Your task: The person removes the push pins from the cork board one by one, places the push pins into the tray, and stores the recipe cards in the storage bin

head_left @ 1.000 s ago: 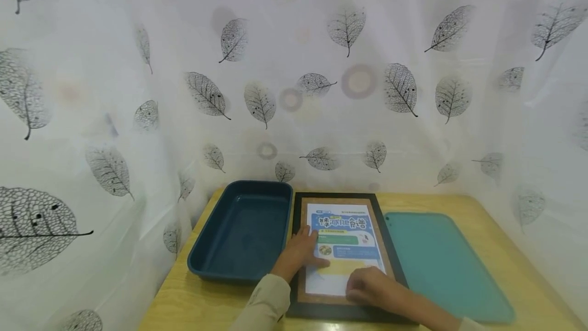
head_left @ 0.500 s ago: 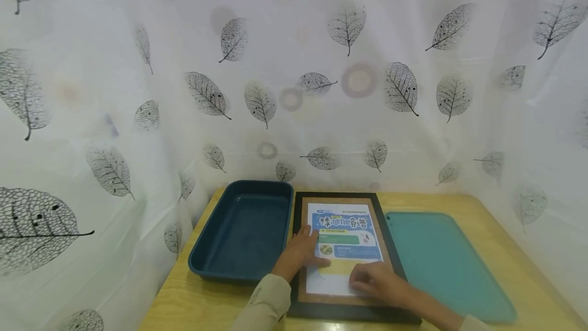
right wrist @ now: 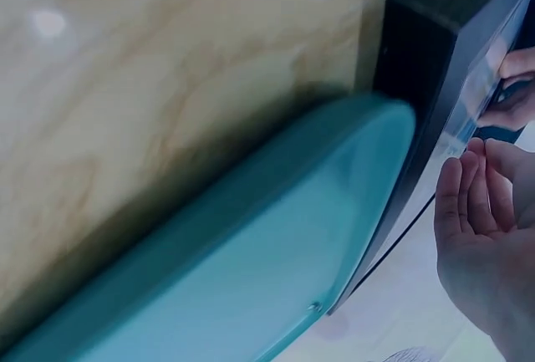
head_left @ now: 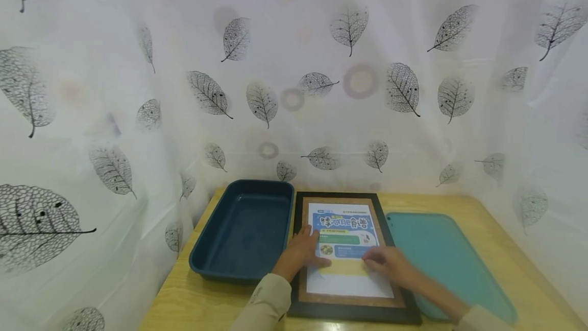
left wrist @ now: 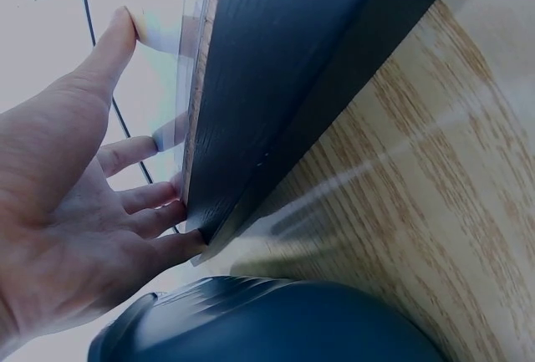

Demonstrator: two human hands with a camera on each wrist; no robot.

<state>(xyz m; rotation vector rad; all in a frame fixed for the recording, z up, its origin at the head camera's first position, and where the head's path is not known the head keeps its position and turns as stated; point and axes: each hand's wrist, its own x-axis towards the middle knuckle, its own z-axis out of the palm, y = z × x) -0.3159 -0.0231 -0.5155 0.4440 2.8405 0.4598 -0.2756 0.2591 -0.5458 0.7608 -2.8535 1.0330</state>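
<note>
A white printed sheet (head_left: 342, 286) with blue, green and yellow blocks lies on a framed brown board, inside its black frame (head_left: 353, 312). My left hand (head_left: 300, 253) rests on the sheet's left side, thumb and fingers spread. In the left wrist view that hand (left wrist: 84, 186) lies by the frame's dark side (left wrist: 276, 69), its fingertips at the inner edge. My right hand (head_left: 392, 264) touches the sheet near its right edge. The right wrist view shows this hand (right wrist: 493, 237) with fingers together, gently bent, thumb close to the fingertips; nothing is visible between them.
To the left of the frame stands a deep dark blue tray (head_left: 248, 234). A flat teal board (head_left: 443, 254) lies against the frame's right side. Everything sits on a wooden table (head_left: 174, 300), with a leaf-patterned curtain (head_left: 294, 55) behind and around it.
My right hand has moved from the sheet's lower right corner up and to the right along its right side. The left hand stays in place.
</note>
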